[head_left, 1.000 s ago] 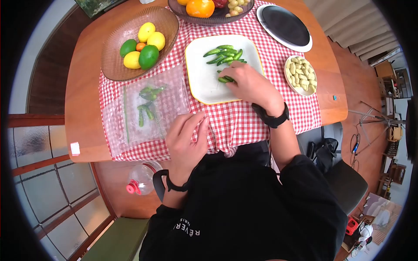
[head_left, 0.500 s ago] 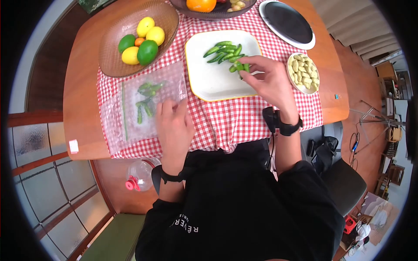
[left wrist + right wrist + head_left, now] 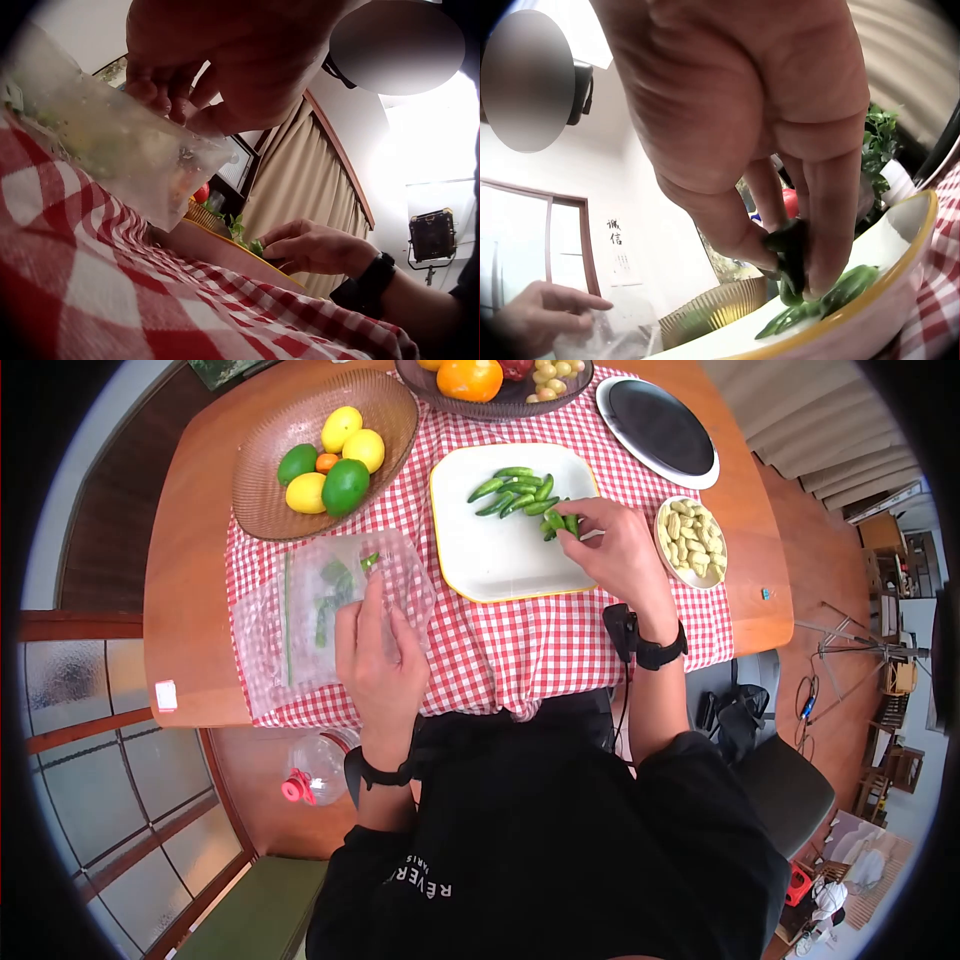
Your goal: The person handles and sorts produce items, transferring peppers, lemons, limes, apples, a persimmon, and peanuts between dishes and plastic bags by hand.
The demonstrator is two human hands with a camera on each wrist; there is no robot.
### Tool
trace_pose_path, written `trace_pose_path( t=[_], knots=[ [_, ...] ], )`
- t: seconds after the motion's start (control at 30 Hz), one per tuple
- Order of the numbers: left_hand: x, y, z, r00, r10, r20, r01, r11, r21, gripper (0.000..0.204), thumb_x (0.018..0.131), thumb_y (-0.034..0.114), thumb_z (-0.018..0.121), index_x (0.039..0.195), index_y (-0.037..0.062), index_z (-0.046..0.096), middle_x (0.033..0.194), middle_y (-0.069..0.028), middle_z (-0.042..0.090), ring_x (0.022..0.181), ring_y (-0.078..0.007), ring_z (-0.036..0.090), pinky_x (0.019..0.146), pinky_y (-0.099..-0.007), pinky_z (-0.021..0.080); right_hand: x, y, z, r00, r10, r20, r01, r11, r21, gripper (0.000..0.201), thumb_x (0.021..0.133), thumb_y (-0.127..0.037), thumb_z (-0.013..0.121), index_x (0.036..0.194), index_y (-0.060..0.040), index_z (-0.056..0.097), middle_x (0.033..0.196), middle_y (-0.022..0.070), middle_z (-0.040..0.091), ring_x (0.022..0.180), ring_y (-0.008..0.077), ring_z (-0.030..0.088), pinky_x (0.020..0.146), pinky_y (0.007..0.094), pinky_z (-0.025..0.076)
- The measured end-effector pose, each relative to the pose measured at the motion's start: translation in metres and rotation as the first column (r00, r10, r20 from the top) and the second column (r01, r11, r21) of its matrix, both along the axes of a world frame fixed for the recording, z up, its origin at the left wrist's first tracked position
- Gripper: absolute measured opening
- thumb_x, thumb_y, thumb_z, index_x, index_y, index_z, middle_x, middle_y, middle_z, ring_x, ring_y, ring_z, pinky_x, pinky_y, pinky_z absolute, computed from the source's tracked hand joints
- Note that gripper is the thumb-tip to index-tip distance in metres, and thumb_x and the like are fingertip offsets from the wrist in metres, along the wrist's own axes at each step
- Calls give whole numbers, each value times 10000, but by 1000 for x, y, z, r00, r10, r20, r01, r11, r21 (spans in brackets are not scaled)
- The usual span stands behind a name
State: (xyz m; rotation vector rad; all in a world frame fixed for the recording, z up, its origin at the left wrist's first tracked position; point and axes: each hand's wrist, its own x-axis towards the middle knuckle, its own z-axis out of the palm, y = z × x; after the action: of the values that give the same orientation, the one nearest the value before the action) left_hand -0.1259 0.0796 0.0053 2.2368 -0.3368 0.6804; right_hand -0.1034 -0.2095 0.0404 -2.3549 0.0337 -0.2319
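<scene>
Sorting step, apparently: right hand [image 3: 622, 560] pinches green peppers [image 3: 562, 523] at dish's [image 3: 490, 565] right edge, left hand [image 3: 382, 670] loosely open over bag [image 3: 308, 650], centre-left; next needs gentle release.

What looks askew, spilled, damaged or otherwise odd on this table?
The checked tablecloth looks askew: its front edge is bunched and puckered rather than lying flat. I see no spill around the green chillies in the white dish.
</scene>
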Motion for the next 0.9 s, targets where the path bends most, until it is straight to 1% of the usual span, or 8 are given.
trace_pose_path(
  t=[0.17,0.3,0.37,0.43,0.57,0.67,0.83,0.9],
  knots=[
    [1,1,-1,999,-23,49,23,1000,-3,472,887,-88,658,1348,6,680,954,-132,619,825,-273,630,741,-383,514,0,26,7,993,16,115,-34,987,158,287,838,-25,766,1123,7,766,984,176,766,829,229,744,752,345,650],
    [0,-1,-4,999,-25,-30,25,999,-21,491,883,-90,660,1364,7,671,907,-102,576,765,-232,571,706,-364,493,2,79,19,933,333,136,-359,890,282,252,844,-38,754,1093,-6,762,960,177,760,828,287,740,768,390,612],
    [3,-3,-3,999,-28,16,28,999,-35,493,883,-89,660,1366,8,672,887,-92,559,749,-220,551,694,-357,484,13,105,13,866,468,177,-498,841,212,245,806,-4,711,1046,5,758,935,208,740,879,413,717,792,464,586],
    [1,-1,-2,998,-24,50,27,999,-41,495,883,-88,660,1367,10,673,867,-81,542,732,-207,531,681,-350,475,28,126,-1,788,600,140,-614,781,111,297,850,-42,751,1142,9,727,1025,200,738,870,336,740,732,425,600],
    [1,1,3,999,21,47,-19,999,-44,504,874,-93,666,1368,5,674,839,-74,531,715,-191,513,661,-335,455,20,127,-2,780,599,179,-622,772,129,392,879,-8,722,1270,-5,688,1117,211,739,953,337,758,793,424,622],
    [3,-2,-4,997,22,73,-17,997,-80,511,864,-98,672,1366,1,676,833,-72,531,713,-186,509,655,-328,445,7,73,22,876,482,8,-460,831,314,488,928,55,667,1403,-56,645,1249,189,736,1092,312,754,926,390,638],
    [3,-2,-5,994,47,101,-36,993,-114,512,860,-95,678,1363,1,679,832,-66,530,714,-177,504,657,-323,437,26,-3,30,957,287,38,-267,926,-266,476,842,-4,735,1315,-14,681,1180,226,739,1039,365,739,930,416,594],
    [2,1,-5,995,52,88,-43,993,-108,497,867,-85,684,1357,-1,683,827,-61,525,714,-171,497,663,-318,433,38,-18,13,956,294,17,-275,912,-305,523,794,-16,757,1312,-25,684,1182,220,721,1060,390,713,960,431,571]
  ],
)
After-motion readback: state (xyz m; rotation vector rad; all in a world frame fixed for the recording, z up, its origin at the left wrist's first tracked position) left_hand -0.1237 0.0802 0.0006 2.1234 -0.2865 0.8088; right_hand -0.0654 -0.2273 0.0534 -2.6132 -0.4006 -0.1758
